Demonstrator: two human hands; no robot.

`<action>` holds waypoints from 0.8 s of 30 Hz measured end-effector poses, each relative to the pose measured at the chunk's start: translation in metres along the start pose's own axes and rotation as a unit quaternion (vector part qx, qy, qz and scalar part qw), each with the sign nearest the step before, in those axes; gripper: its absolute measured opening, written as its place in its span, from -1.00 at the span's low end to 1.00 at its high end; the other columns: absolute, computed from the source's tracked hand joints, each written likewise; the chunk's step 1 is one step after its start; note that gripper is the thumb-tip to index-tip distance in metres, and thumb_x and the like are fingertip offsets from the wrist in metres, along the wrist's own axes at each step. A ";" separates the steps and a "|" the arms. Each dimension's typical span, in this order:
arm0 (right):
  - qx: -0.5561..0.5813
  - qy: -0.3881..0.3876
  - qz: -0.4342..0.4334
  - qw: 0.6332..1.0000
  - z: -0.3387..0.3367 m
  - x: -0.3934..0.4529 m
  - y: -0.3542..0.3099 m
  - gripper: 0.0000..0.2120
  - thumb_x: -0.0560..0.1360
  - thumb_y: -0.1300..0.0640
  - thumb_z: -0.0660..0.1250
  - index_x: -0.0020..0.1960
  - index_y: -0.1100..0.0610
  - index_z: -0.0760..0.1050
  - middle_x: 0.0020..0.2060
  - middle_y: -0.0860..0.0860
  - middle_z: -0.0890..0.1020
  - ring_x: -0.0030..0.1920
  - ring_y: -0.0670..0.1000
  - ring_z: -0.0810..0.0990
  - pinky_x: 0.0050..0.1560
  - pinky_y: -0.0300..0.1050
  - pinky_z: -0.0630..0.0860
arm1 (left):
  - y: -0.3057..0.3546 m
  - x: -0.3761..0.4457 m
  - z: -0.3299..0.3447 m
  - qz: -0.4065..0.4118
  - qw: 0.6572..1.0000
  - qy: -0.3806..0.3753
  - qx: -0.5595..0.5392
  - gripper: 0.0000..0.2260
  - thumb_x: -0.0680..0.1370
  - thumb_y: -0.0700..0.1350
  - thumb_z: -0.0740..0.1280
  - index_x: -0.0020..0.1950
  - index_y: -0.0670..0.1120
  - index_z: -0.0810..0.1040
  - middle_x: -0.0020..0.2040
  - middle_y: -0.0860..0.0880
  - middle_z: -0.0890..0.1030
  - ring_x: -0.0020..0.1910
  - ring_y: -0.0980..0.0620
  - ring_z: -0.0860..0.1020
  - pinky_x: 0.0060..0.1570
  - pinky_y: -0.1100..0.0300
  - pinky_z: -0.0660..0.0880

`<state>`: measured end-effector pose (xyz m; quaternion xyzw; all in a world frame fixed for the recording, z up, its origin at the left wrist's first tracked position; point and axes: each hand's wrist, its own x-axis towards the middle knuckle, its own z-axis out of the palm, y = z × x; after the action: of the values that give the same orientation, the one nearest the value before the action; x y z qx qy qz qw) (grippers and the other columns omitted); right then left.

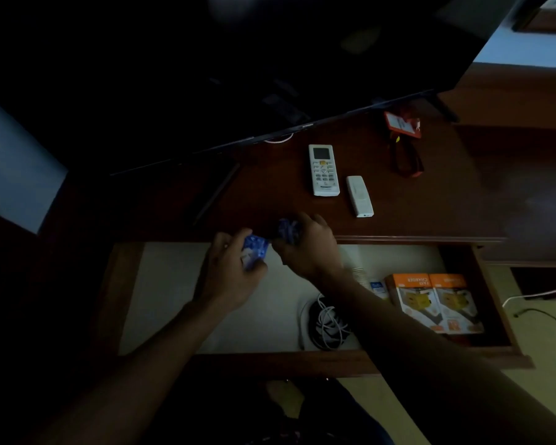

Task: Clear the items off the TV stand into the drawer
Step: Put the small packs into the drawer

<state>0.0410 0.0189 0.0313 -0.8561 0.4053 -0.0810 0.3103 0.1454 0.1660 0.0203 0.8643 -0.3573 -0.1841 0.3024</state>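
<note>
My left hand [230, 271] grips a small blue packet [254, 248] just over the far edge of the open drawer [174, 300]. Beside it, my right hand [308, 244] closes on a second blue packet [288, 229] at the front edge of the dark wooden TV stand [446, 203]. On the stand lie a white air-conditioner remote [323, 170], a smaller white device [360, 195] and an orange card on a red lanyard [402, 125]. What the packets hold is too dark to tell.
The drawer holds two orange charger boxes [437, 303] at the right, a coil of white cable [328, 322] in the middle and a white bottle [360, 271] partly under my right arm. The TV [238, 75] hangs over the back of the stand.
</note>
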 end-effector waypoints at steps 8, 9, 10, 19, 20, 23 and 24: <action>-0.014 -0.006 0.063 0.998 -0.019 -0.038 0.072 -0.44 0.38 -0.23 0.36 0.31 -0.01 0.48 0.15 0.04 0.51 0.09 0.09 0.53 -0.03 -0.07 0.52 | 0.007 -0.010 0.061 -0.006 0.994 -0.109 -0.012 -0.44 0.48 0.10 0.38 0.46 0.04 0.35 0.13 0.00 0.34 -0.04 0.08 0.46 -0.08 0.24 0.38; -0.016 -0.011 0.085 0.996 -0.022 -0.041 0.083 -0.43 0.40 -0.21 0.37 0.33 0.00 0.48 0.14 0.05 0.51 0.08 0.10 0.53 -0.04 -0.07 0.52 | 0.010 -0.007 0.069 -0.006 0.992 -0.122 -0.011 -0.44 0.49 0.10 0.37 0.47 0.03 0.34 0.15 -0.01 0.35 -0.03 0.07 0.47 -0.07 0.24 0.38; -0.018 -0.013 0.103 0.994 -0.025 -0.042 0.093 -0.43 0.41 -0.19 0.39 0.35 0.01 0.47 0.13 0.08 0.52 0.08 0.11 0.53 -0.04 -0.06 0.52 | 0.014 -0.004 0.077 -0.007 0.991 -0.133 -0.010 -0.44 0.50 0.11 0.37 0.47 0.03 0.34 0.17 -0.03 0.36 -0.03 0.06 0.48 -0.06 0.24 0.38; -0.001 0.003 0.174 0.985 -0.036 -0.016 0.155 -0.55 0.43 -0.06 0.41 0.28 0.07 0.55 0.05 0.12 0.60 0.03 0.15 0.60 -0.07 -0.12 0.47 | 0.060 0.033 0.135 -0.058 0.985 -0.159 -0.028 -0.67 0.51 0.06 0.39 0.23 0.05 0.44 0.10 -0.07 0.41 -0.21 0.06 0.48 -0.18 0.20 0.40; 0.003 -0.004 0.176 0.984 -0.036 -0.014 0.158 -0.57 0.43 -0.05 0.39 0.26 0.06 0.54 0.04 0.10 0.60 0.01 0.14 0.59 -0.06 -0.10 0.50 | 0.062 0.037 0.140 -0.068 0.985 -0.159 -0.027 -0.68 0.50 0.06 0.40 0.21 0.05 0.45 0.11 -0.10 0.42 -0.20 0.05 0.49 -0.16 0.19 0.40; 0.047 0.019 0.199 0.979 -0.030 -0.010 0.166 -0.61 0.42 -0.10 0.28 0.19 0.02 0.55 -0.04 0.07 0.63 -0.08 0.10 0.61 -0.08 -0.02 0.59 | 0.065 0.046 0.157 -0.085 0.983 -0.160 -0.016 -0.59 0.49 0.08 0.41 0.30 0.04 0.45 0.20 -0.14 0.45 -0.04 -0.07 0.54 -0.05 0.13 0.46; 0.061 0.029 0.199 0.978 -0.027 -0.009 0.168 -0.60 0.41 -0.13 0.25 0.17 0.01 0.55 -0.05 0.07 0.63 -0.10 0.10 0.61 -0.07 0.01 0.61 | 0.065 0.049 0.163 -0.088 0.983 -0.159 -0.012 -0.55 0.48 0.09 0.42 0.33 0.04 0.46 0.23 -0.15 0.46 0.02 -0.10 0.54 -0.01 0.11 0.48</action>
<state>-0.0837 -0.0675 -0.0460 -0.7351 0.5705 -0.0671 0.3601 0.0587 0.0306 -0.0641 0.8484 -0.3215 -0.3489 0.2348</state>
